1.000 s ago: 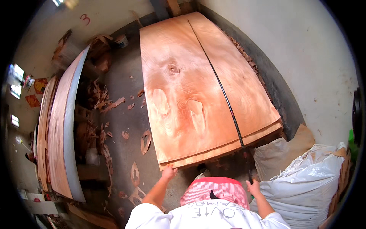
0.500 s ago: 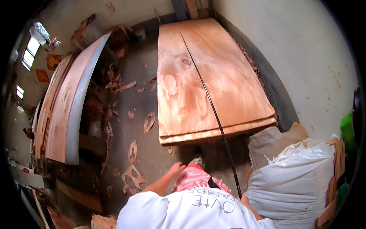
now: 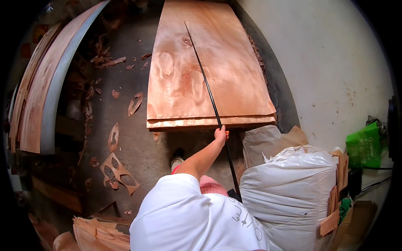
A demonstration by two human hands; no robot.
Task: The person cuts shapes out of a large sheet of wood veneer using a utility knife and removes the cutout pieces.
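A long, thin black rod (image 3: 211, 97) slants over a stack of large reddish wood veneer sheets (image 3: 238, 79), its thin tip above the far part of the top sheet. My left hand (image 3: 222, 133) is wrapped round the rod just off the stack's near edge, arm stretched forward. Toward my body the rod runs down and disappears at my white shirt. My right hand is out of sight. The top sheet shows a dark knot and oval marks on its left half.
To the right stands a bundle wrapped in white plastic (image 3: 289, 188), with a green bag (image 3: 363, 146) by the wall. Long curved boards (image 3: 46, 79) lie at left. Veneer scraps (image 3: 119, 173) litter the floor, and more veneer pieces (image 3: 98, 234) lie at lower left.
My left hand has come forward from beside my body and taken hold of the rod. My right hand, earlier at the rod's near end, has gone out of sight. The view has shifted.
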